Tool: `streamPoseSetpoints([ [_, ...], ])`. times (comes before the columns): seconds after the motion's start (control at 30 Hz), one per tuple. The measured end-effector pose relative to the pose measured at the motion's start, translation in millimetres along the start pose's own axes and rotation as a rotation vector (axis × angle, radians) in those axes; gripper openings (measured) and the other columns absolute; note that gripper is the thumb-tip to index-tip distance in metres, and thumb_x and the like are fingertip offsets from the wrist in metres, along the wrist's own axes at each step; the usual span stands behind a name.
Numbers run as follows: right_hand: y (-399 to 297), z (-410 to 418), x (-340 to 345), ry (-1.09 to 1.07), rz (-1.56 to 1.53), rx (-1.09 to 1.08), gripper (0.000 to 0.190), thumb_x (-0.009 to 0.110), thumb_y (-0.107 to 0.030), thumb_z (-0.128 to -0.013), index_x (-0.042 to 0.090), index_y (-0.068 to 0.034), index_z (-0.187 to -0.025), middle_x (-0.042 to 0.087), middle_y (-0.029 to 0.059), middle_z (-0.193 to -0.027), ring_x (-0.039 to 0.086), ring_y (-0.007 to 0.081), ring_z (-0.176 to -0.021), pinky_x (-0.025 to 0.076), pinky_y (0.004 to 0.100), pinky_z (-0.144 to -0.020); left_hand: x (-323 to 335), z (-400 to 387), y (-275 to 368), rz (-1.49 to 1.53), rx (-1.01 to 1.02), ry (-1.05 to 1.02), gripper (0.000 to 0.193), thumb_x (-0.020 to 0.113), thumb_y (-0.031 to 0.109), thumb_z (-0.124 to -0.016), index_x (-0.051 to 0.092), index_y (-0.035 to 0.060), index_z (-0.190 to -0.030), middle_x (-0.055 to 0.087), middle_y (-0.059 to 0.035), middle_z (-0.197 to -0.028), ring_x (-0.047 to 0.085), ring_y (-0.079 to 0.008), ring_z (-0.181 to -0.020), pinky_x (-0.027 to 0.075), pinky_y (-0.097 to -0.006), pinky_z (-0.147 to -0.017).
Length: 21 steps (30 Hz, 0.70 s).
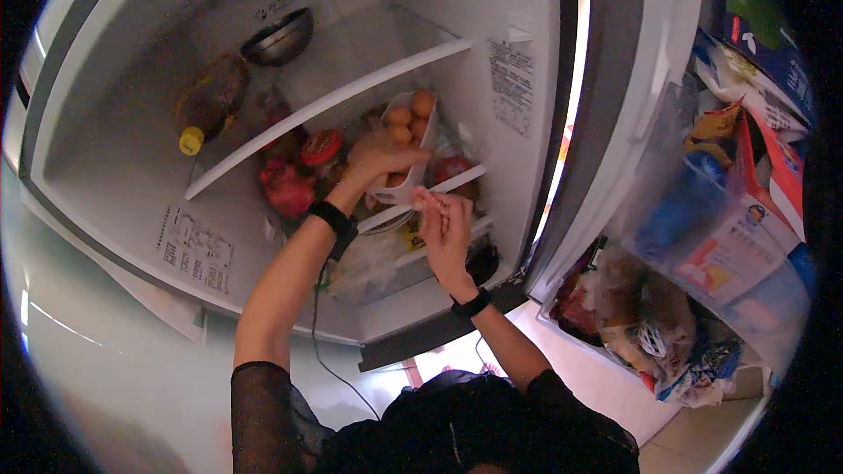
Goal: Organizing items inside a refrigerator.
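Observation:
A white plastic egg container stands on a shelf inside an open refrigerator, with several brown eggs showing in its far part. Across its middle lies my left hand, the thumb reaching towards the right rim. The other fingers are partly hidden, so I cannot tell what they grip. Just below the container's near end is my right hand, with bent fingers pointing up. Blur hides whether a small thing is between its fingertips. Beside my left hand are a jar with a red lid and a pinkish-red fruit.
Above runs a glass shelf's white front edge, with a metal bowl and a yellow-capped bottle on that shelf. Filled door bins stand at the right. A dark cable hangs from my left wrist.

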State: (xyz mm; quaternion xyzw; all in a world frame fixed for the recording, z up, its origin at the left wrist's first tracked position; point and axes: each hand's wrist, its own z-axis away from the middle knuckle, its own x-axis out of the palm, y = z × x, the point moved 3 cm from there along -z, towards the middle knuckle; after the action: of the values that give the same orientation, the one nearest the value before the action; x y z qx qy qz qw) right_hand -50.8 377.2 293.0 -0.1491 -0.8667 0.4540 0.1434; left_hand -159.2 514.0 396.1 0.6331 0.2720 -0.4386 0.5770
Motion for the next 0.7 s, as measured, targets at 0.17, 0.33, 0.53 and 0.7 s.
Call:
streamPoseSetpoints([
  [0.17, 12.9, -10.3, -5.9, 0.021, -0.105, 0.116, 0.021, 0.051, -0.015, -0.093, 0.048, -0.004, -0.111, 0.045, 0.0126, -0.102, 0.049, 0.0225, -0.092, 0.046, 0.0336, -0.074, -0.6, 2.0, 13.0, -0.213, 0.070, 0.229, 0.085, 0.065, 0.056, -0.057, 0.049, 0.0054, -0.123, 0.058, -0.0216, -0.115, 0.059, -0.0355, -0.102, 0.048, -0.0389, -0.083],
  [0.33, 15.2, -25.6, -3.2, 0.157, -0.070, 0.094, 0.024, 0.051, -0.019, -0.094, 0.047, -0.003, -0.111, 0.047, 0.0115, -0.105, 0.049, 0.0201, -0.092, 0.045, 0.0341, -0.075, -6.0, 18.4, 13.1, -0.190, -0.033, 0.324, 0.088, 0.067, 0.055, -0.057, 0.042, 0.0084, -0.127, 0.058, -0.0211, -0.114, 0.059, -0.0352, -0.103, 0.048, -0.0414, -0.082],
  [0.53, -7.8, -42.9, 18.4, 0.106, -0.211, 0.099, 0.029, 0.054, -0.020, -0.090, 0.046, 0.000, -0.110, 0.049, 0.0151, -0.105, 0.050, 0.0300, -0.094, 0.041, 0.0380, -0.083, -16.1, 54.2, 28.4, -0.145, -0.046, 0.290, 0.086, 0.068, 0.057, -0.059, 0.043, 0.0092, -0.126, 0.059, -0.0237, -0.112, 0.059, -0.0358, -0.102, 0.048, -0.0426, -0.082],
  [0.7, 26.4, -70.8, 26.5, 0.143, 0.167, -0.055, 0.026, 0.050, -0.017, -0.093, 0.048, 0.000, -0.111, 0.054, 0.0136, -0.108, 0.053, 0.0260, -0.097, 0.043, 0.0332, -0.081, -15.6, 86.1, 28.4, -0.178, -0.032, 0.310, 0.084, 0.067, 0.057, -0.063, 0.042, 0.0077, -0.126, 0.059, -0.0244, -0.109, 0.058, -0.0385, -0.100, 0.047, -0.0448, -0.082],
])
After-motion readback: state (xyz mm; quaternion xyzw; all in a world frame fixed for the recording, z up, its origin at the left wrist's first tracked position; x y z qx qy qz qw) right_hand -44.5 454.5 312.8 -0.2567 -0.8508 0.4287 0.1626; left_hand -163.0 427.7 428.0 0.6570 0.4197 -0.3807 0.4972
